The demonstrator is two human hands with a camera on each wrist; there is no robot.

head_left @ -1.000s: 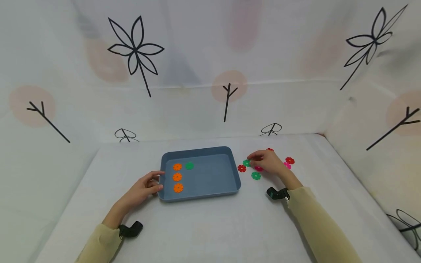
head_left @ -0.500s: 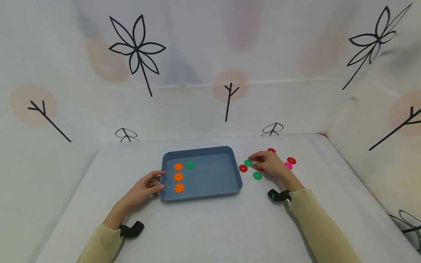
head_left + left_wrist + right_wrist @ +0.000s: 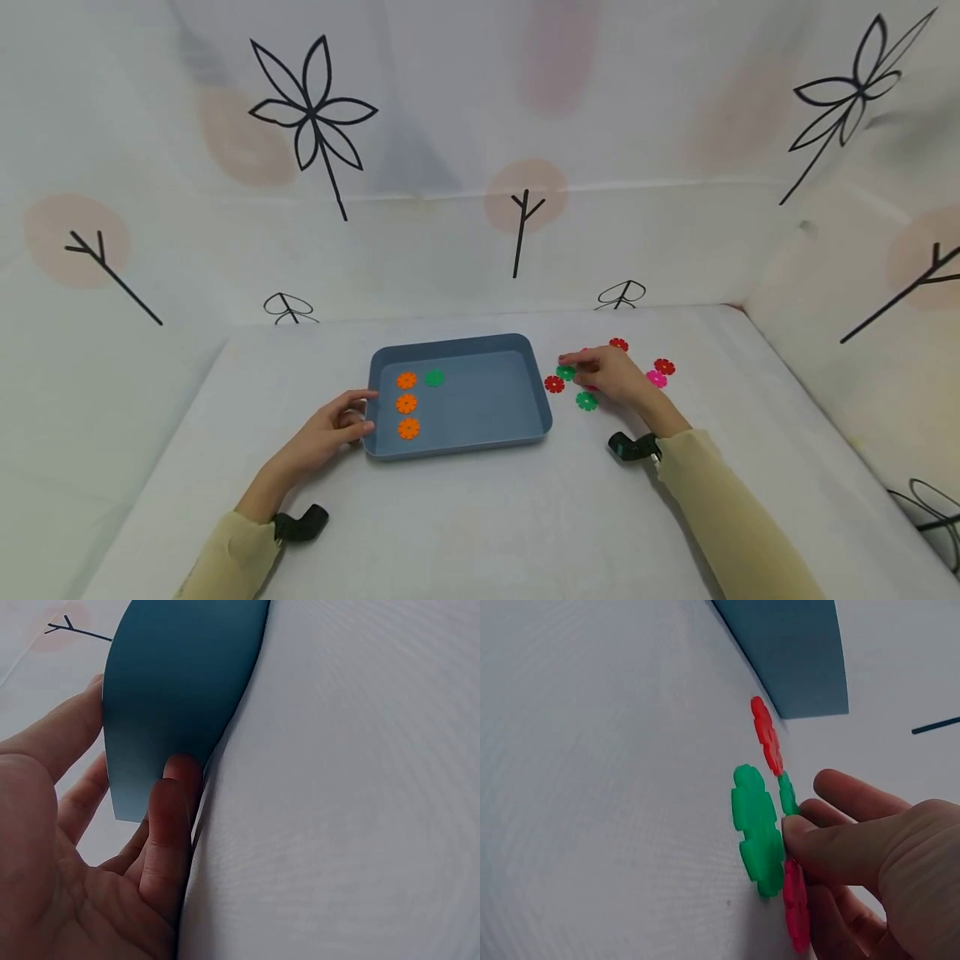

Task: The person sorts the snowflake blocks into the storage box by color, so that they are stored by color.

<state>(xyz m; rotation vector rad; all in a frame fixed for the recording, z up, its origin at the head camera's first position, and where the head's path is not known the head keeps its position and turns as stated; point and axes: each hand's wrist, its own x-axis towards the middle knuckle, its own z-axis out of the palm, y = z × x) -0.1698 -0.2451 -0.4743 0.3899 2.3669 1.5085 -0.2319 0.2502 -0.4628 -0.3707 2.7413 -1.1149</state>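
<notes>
At the left end of a blue-grey tray (image 3: pixel 487 408), my left hand (image 3: pixel 318 429) holds the side wall, a finger over the rim and the thumb against the outside. Three orange flower-shaped discs (image 3: pixel 406 404) and one green disc (image 3: pixel 434 378) lie in the tray. My right hand (image 3: pixel 611 372) is low over the loose discs right of the tray. Its thumb and forefinger stand apart, on either side of a flat green disc (image 3: pixel 566 372). A nearer green disc (image 3: pixel 757 829) and a pink disc (image 3: pixel 796 904) lie by the thumb in the right wrist view; the hand partly hides the pink one.
Beside the tray's right wall lies a red disc (image 3: pixel 554 384). Farther right are two more red discs (image 3: pixel 664 366) and a pink disc (image 3: pixel 656 378). A white cloth (image 3: pixel 480 517) covers the table, and a patterned curtain (image 3: pixel 435 258) hangs behind.
The right forefinger has shifted slightly left over the green disc, and a bit of pink now shows behind the hand. The left hand, tray and its discs keep their places.
</notes>
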